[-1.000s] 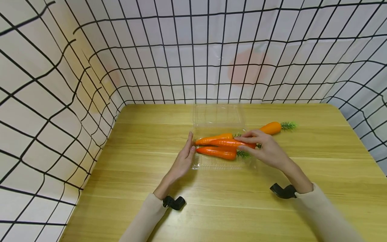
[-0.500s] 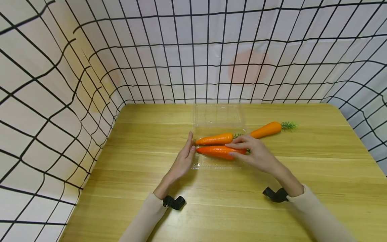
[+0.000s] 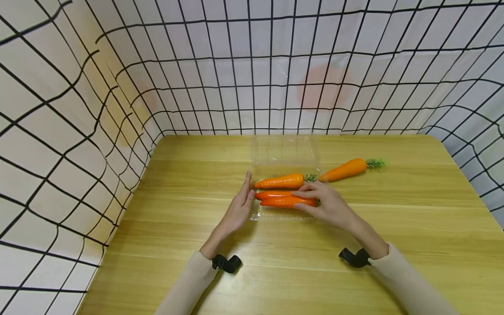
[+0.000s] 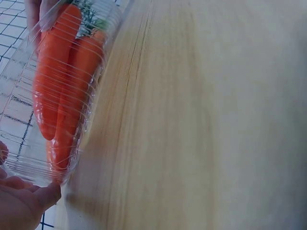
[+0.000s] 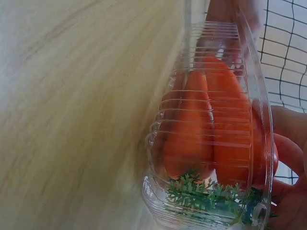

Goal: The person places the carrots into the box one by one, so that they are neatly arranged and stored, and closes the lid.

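My right hand [image 3: 328, 203] pinches a red-orange carrot [image 3: 284, 201] near its leafy end, with thumb and fingers on either side. That carrot lies inside a clear plastic clamshell box [image 3: 285, 215], overlapping a second red-orange carrot [image 3: 271, 194]. Along the far side of the box rests a lighter orange carrot [image 3: 280, 181]. My left hand [image 3: 236, 208] lies against the box's left end, its fingers straight. Through the ribbed wall, the left wrist view shows the held carrot [image 4: 56, 76] on top of the other one [image 4: 81, 72]. Green leaves [image 5: 196, 194] press by the box end in the right wrist view.
Another orange carrot [image 3: 346, 169] with green leaves lies on the wooden table [image 3: 177, 227], right of the box. The clear lid [image 3: 284, 148] is folded back behind it. Black wire mesh [image 3: 271, 65] surrounds the table's back and sides.
My right hand has moved left and nearer the front with the carrot, lowering it from across the other two to the box's near side. The left hand stays put.
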Demonstrator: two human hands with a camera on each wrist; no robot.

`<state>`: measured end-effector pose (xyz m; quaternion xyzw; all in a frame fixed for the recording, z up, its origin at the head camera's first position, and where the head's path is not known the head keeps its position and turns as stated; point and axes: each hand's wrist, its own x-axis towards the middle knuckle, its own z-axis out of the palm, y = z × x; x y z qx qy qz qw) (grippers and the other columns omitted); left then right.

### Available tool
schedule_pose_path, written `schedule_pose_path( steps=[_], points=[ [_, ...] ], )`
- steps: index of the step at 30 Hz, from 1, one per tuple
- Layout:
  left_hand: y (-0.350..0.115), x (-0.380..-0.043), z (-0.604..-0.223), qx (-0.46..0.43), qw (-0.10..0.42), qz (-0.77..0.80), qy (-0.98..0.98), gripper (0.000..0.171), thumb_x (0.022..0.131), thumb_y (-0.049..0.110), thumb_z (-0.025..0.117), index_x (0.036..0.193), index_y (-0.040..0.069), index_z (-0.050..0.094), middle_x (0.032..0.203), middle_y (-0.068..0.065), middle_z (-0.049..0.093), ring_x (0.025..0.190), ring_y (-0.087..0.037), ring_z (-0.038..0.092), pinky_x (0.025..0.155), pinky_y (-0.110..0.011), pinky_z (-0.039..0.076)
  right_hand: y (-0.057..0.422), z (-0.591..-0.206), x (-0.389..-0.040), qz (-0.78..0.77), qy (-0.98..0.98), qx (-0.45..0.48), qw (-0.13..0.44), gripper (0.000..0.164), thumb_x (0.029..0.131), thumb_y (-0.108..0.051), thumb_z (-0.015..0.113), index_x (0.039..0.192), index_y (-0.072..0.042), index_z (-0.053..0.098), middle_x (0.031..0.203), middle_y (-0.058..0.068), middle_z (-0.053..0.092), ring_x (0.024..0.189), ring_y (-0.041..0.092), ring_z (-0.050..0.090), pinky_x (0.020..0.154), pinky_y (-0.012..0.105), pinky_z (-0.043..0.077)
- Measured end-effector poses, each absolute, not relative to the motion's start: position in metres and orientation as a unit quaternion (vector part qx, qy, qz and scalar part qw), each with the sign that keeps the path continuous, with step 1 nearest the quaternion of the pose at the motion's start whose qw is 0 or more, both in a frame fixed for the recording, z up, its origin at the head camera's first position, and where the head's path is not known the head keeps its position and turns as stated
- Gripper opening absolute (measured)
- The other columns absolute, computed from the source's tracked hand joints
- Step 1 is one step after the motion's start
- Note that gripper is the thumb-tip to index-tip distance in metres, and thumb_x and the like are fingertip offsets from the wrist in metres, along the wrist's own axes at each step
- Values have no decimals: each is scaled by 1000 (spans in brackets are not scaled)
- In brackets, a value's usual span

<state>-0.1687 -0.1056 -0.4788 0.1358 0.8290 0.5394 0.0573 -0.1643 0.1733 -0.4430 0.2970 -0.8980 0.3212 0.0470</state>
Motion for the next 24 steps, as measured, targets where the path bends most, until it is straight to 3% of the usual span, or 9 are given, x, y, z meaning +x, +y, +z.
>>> schedule_pose_path(
  steps=[11, 24],
  points=[
    [-106, -169, -478, 147, 49, 537, 829, 61, 114, 11, 33, 166, 4, 2, 175, -15, 5, 161, -35, 14, 131, -53, 14, 172, -450, -164, 331, -884, 321, 73, 33, 87, -14, 83, 120, -10, 79, 109, 6, 71, 96, 18, 61, 76, 30, 47],
    [-105, -169, -478, 139, 52, 537, 830, 62, 114, 12, 33, 167, 6, 2, 174, -13, 6, 160, -35, 16, 131, -52, 15, 168, -454, -162, 332, -888, 311, 61, 31, 89, -14, 82, 120, -10, 79, 108, 4, 66, 98, 19, 57, 79, 32, 44]
  ],
)
